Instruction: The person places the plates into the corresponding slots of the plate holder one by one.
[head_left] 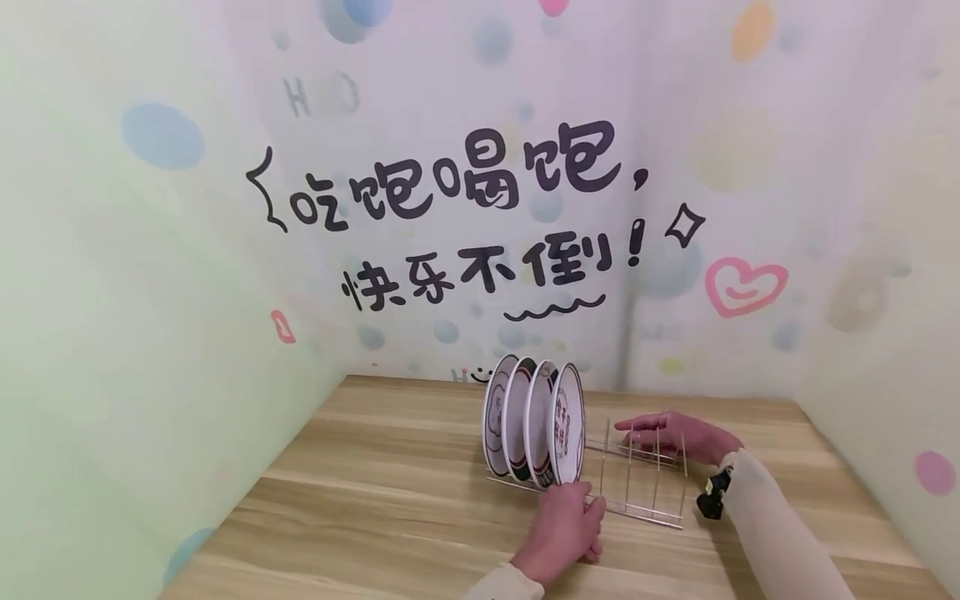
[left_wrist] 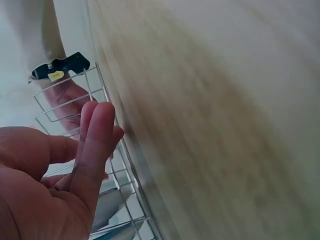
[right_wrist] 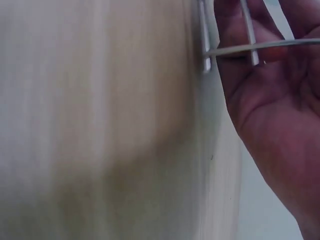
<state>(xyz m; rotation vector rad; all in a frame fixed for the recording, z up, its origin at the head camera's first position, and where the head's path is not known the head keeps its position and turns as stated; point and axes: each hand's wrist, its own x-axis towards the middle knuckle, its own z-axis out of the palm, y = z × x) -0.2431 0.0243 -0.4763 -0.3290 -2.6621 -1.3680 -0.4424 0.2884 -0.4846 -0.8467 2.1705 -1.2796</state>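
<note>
A wire dish rack (head_left: pixel 645 512) stands on the wooden table, holding several white plates (head_left: pixel 572 417) upright in its left part. Their faces carry dark and red print. My left hand (head_left: pixel 558 533) is at the front rail, just below the rightmost plate, its thumb and fingers about the wire. In the left wrist view, two fingers of the left hand (left_wrist: pixel 55 185) show nearly straight beside the rack (left_wrist: pixel 127 175). Behind the rack's right end, my right hand (head_left: pixel 686 437) reaches leftward with fingers extended. Wires cross in front of the right hand (right_wrist: pixel 275 115) in the right wrist view.
The light wood tabletop (head_left: pixel 360 483) stretches to both sides of the rack. A pale wall (head_left: pixel 450 108) with dark lettering and coloured dots stands behind it, with side walls at left and right. A black device (head_left: pixel 712 497) is strapped to the right wrist.
</note>
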